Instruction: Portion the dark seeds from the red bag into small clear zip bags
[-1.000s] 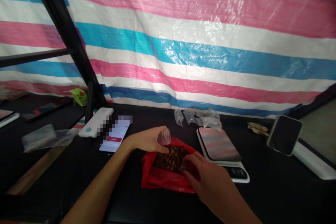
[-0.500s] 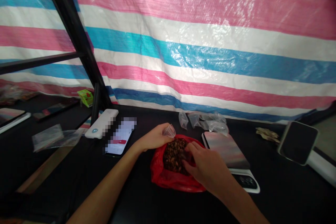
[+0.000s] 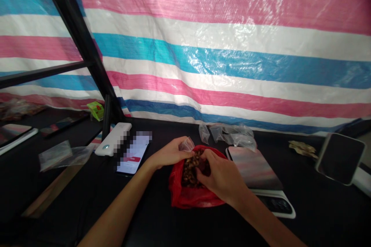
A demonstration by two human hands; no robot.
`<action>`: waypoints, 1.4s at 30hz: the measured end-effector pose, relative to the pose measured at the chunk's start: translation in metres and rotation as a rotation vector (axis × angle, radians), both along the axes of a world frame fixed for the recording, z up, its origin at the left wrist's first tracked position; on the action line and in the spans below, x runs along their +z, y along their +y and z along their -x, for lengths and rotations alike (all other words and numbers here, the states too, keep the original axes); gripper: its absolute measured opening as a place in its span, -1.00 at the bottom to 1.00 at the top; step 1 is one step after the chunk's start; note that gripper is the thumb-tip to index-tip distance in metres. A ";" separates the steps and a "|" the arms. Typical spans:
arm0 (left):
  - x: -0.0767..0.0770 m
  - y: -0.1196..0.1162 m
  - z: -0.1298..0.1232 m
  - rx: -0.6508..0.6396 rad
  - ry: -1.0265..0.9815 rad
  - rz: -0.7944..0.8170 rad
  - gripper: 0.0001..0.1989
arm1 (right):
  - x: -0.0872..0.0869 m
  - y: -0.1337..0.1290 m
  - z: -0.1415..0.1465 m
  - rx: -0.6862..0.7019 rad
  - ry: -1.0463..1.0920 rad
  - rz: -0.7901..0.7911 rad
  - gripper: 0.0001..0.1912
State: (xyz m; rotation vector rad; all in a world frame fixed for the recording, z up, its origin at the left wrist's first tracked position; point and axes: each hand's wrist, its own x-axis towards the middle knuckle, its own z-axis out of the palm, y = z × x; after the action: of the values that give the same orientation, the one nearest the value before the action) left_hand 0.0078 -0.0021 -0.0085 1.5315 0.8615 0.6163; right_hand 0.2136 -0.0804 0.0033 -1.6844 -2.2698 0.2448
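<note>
A red plastic bag stands open on the black table, with small brown pieces inside. At its upper left rim, my left hand is closed on a small clear bag. My right hand reaches over the red bag's right side, thumb and fingertips drawn together among the brown pieces; what they pinch is too hidden to name. Just right of the red bag lies a scale with a shiny plate and a dark display.
Several clear bags lie behind the scale. To the left are a phone, a white power bank and flat clear bags. A crumpled brown piece and a dark-screened device sit at the right.
My right hand has shifted slightly left and up over the brown pieces, its fingers closer together. My left hand keeps its hold on the small clear bag. The view has shifted slightly.
</note>
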 end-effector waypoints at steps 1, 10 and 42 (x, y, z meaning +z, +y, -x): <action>0.000 0.000 0.000 0.004 -0.007 -0.015 -0.69 | -0.001 0.002 -0.002 0.012 0.016 -0.008 -0.85; 0.002 -0.001 0.001 0.136 -0.086 -0.195 -0.70 | -0.017 0.004 -0.019 0.054 0.151 0.009 -0.79; 0.012 -0.022 -0.022 -0.032 0.235 -0.698 -0.67 | -0.012 0.007 -0.040 0.297 0.334 -0.368 -0.61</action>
State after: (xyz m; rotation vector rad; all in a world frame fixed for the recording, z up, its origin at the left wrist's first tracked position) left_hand 0.0297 -0.0246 0.0035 2.2781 0.8368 0.7701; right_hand 0.2537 -0.0733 -0.0092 -1.0398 -2.1409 0.1469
